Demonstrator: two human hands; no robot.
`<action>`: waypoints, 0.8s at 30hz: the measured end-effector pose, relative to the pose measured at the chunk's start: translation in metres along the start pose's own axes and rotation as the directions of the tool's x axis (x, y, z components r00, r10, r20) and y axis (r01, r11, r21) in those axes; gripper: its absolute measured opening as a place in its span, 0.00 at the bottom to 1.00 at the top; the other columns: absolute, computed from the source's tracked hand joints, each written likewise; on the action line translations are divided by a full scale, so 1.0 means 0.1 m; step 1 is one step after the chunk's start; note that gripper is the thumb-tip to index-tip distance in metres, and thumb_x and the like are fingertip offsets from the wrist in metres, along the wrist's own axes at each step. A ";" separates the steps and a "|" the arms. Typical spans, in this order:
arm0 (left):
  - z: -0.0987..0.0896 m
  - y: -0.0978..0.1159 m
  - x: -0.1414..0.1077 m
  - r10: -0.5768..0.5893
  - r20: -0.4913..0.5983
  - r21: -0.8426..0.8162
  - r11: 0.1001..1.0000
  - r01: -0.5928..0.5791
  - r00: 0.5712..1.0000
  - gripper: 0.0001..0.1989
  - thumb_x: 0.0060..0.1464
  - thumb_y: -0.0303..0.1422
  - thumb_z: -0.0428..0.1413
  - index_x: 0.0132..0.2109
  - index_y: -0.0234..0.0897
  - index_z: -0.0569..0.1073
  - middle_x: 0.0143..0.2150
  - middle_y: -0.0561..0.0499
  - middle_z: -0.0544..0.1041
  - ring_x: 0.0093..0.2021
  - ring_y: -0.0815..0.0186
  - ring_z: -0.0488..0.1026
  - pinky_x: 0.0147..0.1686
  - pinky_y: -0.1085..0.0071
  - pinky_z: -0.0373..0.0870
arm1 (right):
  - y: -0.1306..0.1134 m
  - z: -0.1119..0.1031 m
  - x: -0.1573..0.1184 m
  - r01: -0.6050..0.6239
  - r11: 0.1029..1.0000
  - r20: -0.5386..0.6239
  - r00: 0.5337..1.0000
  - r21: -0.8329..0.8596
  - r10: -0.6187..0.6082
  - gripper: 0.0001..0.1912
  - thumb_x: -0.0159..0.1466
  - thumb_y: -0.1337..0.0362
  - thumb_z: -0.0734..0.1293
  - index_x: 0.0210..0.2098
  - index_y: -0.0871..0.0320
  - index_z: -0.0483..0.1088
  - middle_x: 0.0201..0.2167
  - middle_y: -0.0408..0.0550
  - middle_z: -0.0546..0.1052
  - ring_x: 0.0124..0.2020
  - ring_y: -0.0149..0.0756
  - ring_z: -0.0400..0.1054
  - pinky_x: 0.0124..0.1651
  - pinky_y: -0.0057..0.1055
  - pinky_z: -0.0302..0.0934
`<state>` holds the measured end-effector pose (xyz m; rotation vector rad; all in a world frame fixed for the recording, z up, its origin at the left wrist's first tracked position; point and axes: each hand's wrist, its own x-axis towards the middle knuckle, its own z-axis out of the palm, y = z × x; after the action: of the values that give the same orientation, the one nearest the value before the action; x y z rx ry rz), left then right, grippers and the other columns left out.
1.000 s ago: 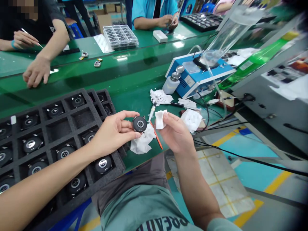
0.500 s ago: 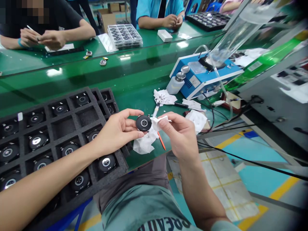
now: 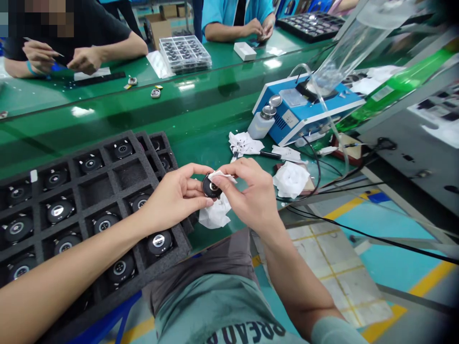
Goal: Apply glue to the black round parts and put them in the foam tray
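Two hands meet above the near side of the desk, and all the action sits between them: one round black watch body, held up in the air just right of the foam tray. And it's the left hand that has it by the rim, thumb at the near edge, fingers curled along the left and far side, a sound grip because it leaves the face open. Across from it, the right hand pinches a small white wipe between thumb and fingers, laid on the far right part of that face, partly over the pale ring. Thumb on top, so light, even pressure looks the way to go; a hard push would likely tip the body in that rim hold. Best, I'd say, to let the left fingers turn the piece a little so the wipe reaches the edge all round, and to fold over a fresh side once this one is soiled. Bare fingertips belong off the face, since they could smudge it. What lies under the thumb? Can't tell, it's covered. Below the hands, a crumpled tissue rests on the desk; farther right, a dispenser bottle stands just beside a blue machine.
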<state>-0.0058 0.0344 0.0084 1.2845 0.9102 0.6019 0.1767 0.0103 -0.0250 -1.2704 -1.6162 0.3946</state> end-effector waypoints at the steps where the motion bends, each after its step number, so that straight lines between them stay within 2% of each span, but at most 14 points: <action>1: 0.00 0.01 0.00 -0.008 -0.007 -0.008 1.000 0.008 1.000 0.26 0.47 0.25 0.69 0.53 0.35 0.70 0.33 0.51 0.84 0.35 0.63 0.83 0.39 0.68 0.78 | 0.01 -0.01 -0.01 -0.013 1.000 -0.015 1.000 -0.023 0.013 0.05 0.66 0.65 0.70 0.33 0.54 0.76 0.30 0.45 0.77 0.35 0.38 0.68 0.42 0.39 0.61; 3: 0.01 0.02 0.00 -0.026 -0.020 -0.024 0.999 0.025 0.999 0.27 0.46 0.25 0.69 0.53 0.35 0.70 0.35 0.50 0.84 0.35 0.63 0.84 0.40 0.68 0.78 | 0.04 -0.06 -0.05 -0.034 0.999 -0.004 0.999 -0.032 0.033 0.04 0.66 0.64 0.70 0.32 0.53 0.76 0.30 0.45 0.77 0.35 0.39 0.68 0.42 0.39 0.61; 6: 0.02 0.04 0.00 -0.059 -0.041 -0.043 0.997 0.057 0.997 0.30 0.45 0.25 0.70 0.55 0.33 0.70 0.35 0.48 0.85 0.35 0.63 0.84 0.40 0.69 0.78 | 0.04 -0.15 -0.11 -0.036 0.999 0.098 0.995 0.010 0.035 0.03 0.65 0.64 0.71 0.34 0.53 0.76 0.31 0.45 0.78 0.37 0.39 0.69 0.42 0.38 0.61; 8: 0.02 0.05 0.01 -0.086 -0.053 -0.051 0.995 0.084 0.995 0.31 0.44 0.25 0.71 0.55 0.32 0.70 0.34 0.49 0.85 0.33 0.64 0.83 0.38 0.69 0.78 | 0.02 -0.18 -0.13 -0.019 0.999 0.153 0.988 0.036 0.013 0.03 0.65 0.64 0.72 0.34 0.53 0.77 0.31 0.45 0.78 0.37 0.39 0.70 0.42 0.38 0.62; 11: 0.03 0.04 0.01 -0.112 -0.050 -0.044 0.993 0.109 0.992 0.32 0.40 0.24 0.72 0.54 0.32 0.71 0.32 0.50 0.85 0.32 0.64 0.82 0.37 0.69 0.77 | -0.04 -0.14 -0.12 0.035 0.997 0.176 0.983 0.064 -0.045 0.03 0.65 0.66 0.72 0.34 0.53 0.78 0.31 0.44 0.78 0.37 0.38 0.70 0.43 0.38 0.62; 14: 0.03 0.02 0.01 -0.090 -0.031 0.001 0.996 0.090 0.995 0.27 0.42 0.25 0.71 0.50 0.32 0.73 0.32 0.50 0.85 0.33 0.62 0.83 0.38 0.68 0.78 | -0.07 -0.04 -0.05 0.067 0.996 0.150 0.986 0.061 -0.075 0.03 0.65 0.65 0.72 0.34 0.52 0.78 0.30 0.44 0.78 0.36 0.38 0.69 0.42 0.38 0.61; 16: 0.03 0.01 0.00 -0.062 -0.020 0.028 0.998 0.062 0.998 0.24 0.44 0.25 0.70 0.49 0.32 0.73 0.31 0.50 0.84 0.33 0.62 0.83 0.39 0.68 0.78 | -0.06 0.01 -0.01 0.050 0.998 0.107 0.993 0.031 -0.053 0.04 0.66 0.64 0.71 0.34 0.53 0.78 0.30 0.45 0.77 0.35 0.38 0.69 0.41 0.37 0.60; 18: 0.03 0.01 -0.01 -0.044 -0.027 0.026 0.999 0.045 0.999 0.25 0.44 0.25 0.70 0.50 0.33 0.72 0.31 0.51 0.84 0.33 0.63 0.83 0.38 0.68 0.78 | -0.01 0.01 0.01 0.017 1.000 0.057 0.998 -0.009 -0.016 0.04 0.66 0.64 0.70 0.33 0.54 0.78 0.30 0.46 0.77 0.35 0.38 0.68 0.40 0.37 0.60; 21: 0.03 0.03 -0.01 -0.032 -0.076 -0.013 0.999 0.031 0.997 0.30 0.41 0.24 0.72 0.51 0.34 0.71 0.34 0.50 0.85 0.35 0.62 0.84 0.40 0.67 0.80 | 0.12 -0.08 -0.06 -0.048 0.997 0.020 0.999 -0.062 0.049 0.05 0.64 0.63 0.71 0.31 0.54 0.77 0.28 0.46 0.76 0.34 0.39 0.67 0.40 0.38 0.59; 24: 0.03 0.04 -0.02 -0.006 -0.098 -0.029 1.000 0.003 0.995 0.30 0.42 0.25 0.72 0.52 0.34 0.71 0.36 0.48 0.85 0.38 0.60 0.85 0.42 0.66 0.81 | 0.27 -0.24 -0.17 -0.161 0.986 0.014 0.987 -0.035 0.161 0.07 0.63 0.61 0.71 0.29 0.55 0.77 0.27 0.45 0.76 0.33 0.38 0.67 0.39 0.37 0.60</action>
<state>-0.0037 0.0320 0.0130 1.2356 0.9813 0.6770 0.2099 -0.0009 -0.0425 -1.4321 -1.5445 0.4799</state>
